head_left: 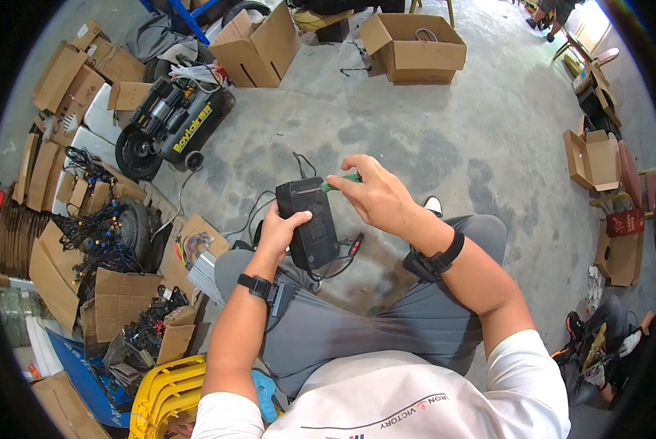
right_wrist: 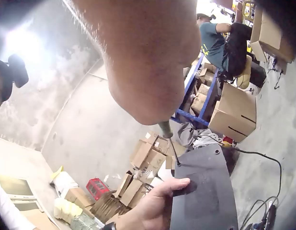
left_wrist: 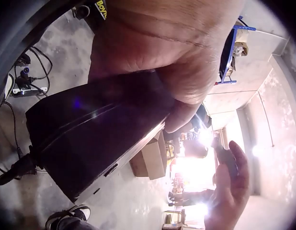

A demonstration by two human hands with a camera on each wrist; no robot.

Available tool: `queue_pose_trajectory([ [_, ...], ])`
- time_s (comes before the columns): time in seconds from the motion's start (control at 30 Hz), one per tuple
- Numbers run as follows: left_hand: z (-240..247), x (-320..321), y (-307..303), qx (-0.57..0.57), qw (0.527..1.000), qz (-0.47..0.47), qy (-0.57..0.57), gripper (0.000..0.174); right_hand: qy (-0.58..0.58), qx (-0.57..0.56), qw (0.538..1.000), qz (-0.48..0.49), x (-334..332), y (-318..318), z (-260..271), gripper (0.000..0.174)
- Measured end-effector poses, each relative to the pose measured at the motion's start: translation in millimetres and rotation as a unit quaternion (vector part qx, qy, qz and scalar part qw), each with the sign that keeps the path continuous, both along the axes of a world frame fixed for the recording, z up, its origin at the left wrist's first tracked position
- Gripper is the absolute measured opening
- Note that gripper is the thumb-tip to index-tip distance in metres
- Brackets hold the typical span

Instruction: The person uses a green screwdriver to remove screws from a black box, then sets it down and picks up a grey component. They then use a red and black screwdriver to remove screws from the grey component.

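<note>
A black rectangular case (head_left: 315, 227) with cables at both ends is held above the lap by my left hand (head_left: 278, 233), thumb over its top face. My right hand (head_left: 377, 196) grips a green-handled screwdriver (head_left: 331, 187) at the far end of the case. In the right wrist view the screwdriver shaft (right_wrist: 173, 148) reaches a corner hole of the case (right_wrist: 205, 191); whether it turns a screw cannot be seen. The left wrist view shows the side of the case (left_wrist: 100, 129) under my left hand (left_wrist: 157, 52).
An air compressor (head_left: 189, 124) and cardboard boxes (head_left: 255, 47) stand on the concrete floor. Cable bundles (head_left: 105, 227) and yellow plastic pieces (head_left: 163, 391) lie at the left. Another person (head_left: 606, 351) is at the lower right. A cable with a red part (head_left: 355, 244) hangs beside the case.
</note>
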State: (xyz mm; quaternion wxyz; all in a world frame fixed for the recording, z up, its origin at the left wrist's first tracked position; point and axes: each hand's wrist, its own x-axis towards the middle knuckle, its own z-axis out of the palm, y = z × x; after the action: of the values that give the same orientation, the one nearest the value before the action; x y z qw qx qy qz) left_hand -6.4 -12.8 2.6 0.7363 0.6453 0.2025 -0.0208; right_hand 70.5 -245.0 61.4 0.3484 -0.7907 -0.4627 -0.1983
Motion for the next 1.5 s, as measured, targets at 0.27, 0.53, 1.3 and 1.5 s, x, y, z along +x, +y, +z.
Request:
queue_pose_trajectory([
  [0.27, 0.9, -1.3, 0.7, 0.019, 0.998, -0.033, 0.047, 0.05, 0.036, 0.013, 0.998, 0.057, 3.6, -4.2, -1.9, 0.036],
  [0.53, 8.0, -1.6, -2.0, -0.005, 0.998, -0.026, 0.06, 0.05, 0.129, 0.006, 0.989, 0.07, 2.5, -8.6, 1.5, 0.027],
  [1.3, 3.4, 0.0, 1.0, 0.0, 0.997, -0.052, 0.057, 0.053, 0.053, 0.032, 0.993, 0.102, 8.0, -9.5, 2.4, 0.027],
  [1.5, -2.0, 0.6, 2.5, 0.004, 0.997, -0.043, 0.065, 0.052, 0.003, -0.034, 0.994, 0.101, 5.5, -11.2, 6.0, 0.028],
])
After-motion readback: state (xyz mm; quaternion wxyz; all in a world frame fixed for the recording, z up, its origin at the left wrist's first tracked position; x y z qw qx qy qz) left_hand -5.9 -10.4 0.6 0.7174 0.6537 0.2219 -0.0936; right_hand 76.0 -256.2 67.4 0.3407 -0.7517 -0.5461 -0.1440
